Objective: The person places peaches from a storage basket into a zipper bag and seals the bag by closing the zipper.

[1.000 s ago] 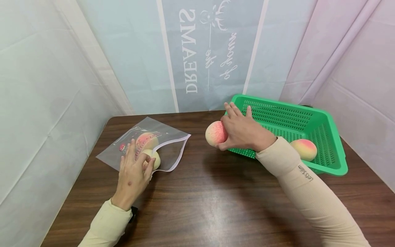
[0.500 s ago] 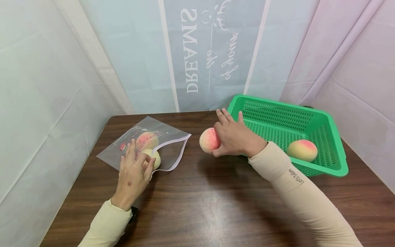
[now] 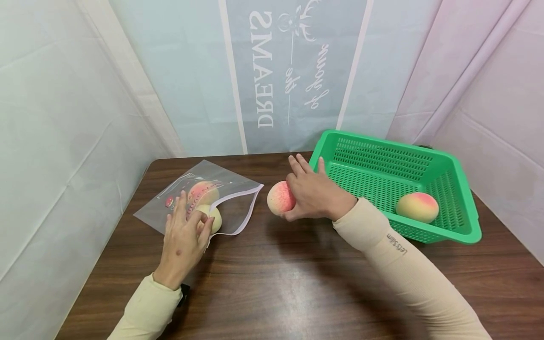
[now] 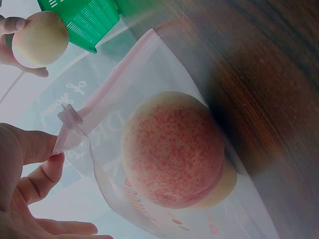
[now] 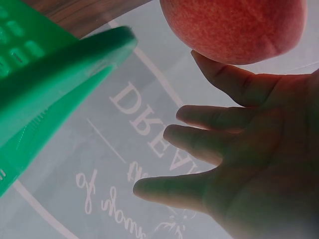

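Observation:
In the head view my left hand (image 3: 180, 248) pinches the edge of a clear zip bag (image 3: 231, 177) between thumb and forefinger, its other fingers stretched out. Two peaches lie inside the bag: a blushed one (image 3: 205, 192) farther in and a paler-looking one (image 3: 216, 220) by the mouth. The left wrist view shows the bag's zip strip (image 4: 112, 82) bunched at the pinch and one red-speckled peach (image 4: 172, 149) overlapping the other. My right hand (image 3: 318, 194) holds another peach (image 3: 279, 198) by thumb and forefinger, above the table between basket and bag, remaining fingers spread.
At the right stands a green slotted basket (image 3: 465, 198), with one peach (image 3: 418, 208) in it. Its left end is close behind my right hand. A brown wood-grain table (image 3: 255, 293) lies beneath, with white cloth walls (image 3: 72, 141) at the sides and a printed cloth (image 3: 293, 75) behind.
My right hand has carried its peach leftward and slightly toward me, away from the basket and nearer the bag's mouth. My left hand and the bag have stayed in place.

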Available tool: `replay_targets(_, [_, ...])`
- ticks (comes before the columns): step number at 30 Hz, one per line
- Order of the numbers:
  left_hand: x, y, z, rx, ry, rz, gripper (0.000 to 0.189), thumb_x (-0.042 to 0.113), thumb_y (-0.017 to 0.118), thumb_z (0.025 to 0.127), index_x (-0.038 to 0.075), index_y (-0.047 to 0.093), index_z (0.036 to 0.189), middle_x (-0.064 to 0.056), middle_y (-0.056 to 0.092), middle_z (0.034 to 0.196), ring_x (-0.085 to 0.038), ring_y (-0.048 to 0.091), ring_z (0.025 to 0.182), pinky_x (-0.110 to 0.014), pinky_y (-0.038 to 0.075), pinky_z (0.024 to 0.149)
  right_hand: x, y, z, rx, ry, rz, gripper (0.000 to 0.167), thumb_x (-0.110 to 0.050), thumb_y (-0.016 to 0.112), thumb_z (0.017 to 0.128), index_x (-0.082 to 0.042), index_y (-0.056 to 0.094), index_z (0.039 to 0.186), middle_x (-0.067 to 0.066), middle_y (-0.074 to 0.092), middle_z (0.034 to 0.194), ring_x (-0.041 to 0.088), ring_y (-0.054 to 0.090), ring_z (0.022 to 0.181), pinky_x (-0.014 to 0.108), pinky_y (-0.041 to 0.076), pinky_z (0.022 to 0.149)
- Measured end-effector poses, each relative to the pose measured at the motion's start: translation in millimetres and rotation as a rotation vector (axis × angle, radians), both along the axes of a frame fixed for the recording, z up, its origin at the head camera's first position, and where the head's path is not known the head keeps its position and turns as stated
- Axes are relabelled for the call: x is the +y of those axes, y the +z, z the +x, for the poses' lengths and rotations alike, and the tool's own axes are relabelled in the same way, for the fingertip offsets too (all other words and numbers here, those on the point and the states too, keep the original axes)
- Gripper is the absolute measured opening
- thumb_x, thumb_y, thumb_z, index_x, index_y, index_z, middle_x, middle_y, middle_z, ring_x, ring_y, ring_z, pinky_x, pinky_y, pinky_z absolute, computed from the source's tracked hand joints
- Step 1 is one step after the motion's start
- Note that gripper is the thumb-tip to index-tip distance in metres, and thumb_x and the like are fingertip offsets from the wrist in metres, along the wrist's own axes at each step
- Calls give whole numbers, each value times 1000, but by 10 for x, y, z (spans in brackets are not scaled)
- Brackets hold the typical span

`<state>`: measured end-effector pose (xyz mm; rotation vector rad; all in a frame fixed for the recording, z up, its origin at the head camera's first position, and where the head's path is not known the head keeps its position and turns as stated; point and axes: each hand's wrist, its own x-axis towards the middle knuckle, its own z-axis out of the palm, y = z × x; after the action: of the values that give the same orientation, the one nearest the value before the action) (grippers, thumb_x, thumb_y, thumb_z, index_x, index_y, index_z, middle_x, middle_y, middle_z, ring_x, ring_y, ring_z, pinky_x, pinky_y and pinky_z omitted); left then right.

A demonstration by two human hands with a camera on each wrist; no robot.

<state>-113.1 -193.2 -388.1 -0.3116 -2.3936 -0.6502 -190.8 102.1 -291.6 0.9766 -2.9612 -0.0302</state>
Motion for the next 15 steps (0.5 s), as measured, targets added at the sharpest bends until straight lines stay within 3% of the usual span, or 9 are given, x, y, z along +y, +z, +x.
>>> replay_targets(15, [-3, -8, 0, 15, 0, -7, 22, 5, 78, 84, 6, 56, 79, -38, 35, 148, -59, 38, 132, -80, 30, 94, -138, -89, 9, 28, 37, 30, 73, -63, 74, 73, 0, 62, 109, 31, 26, 157, 45, 18, 148, 78, 17, 104])
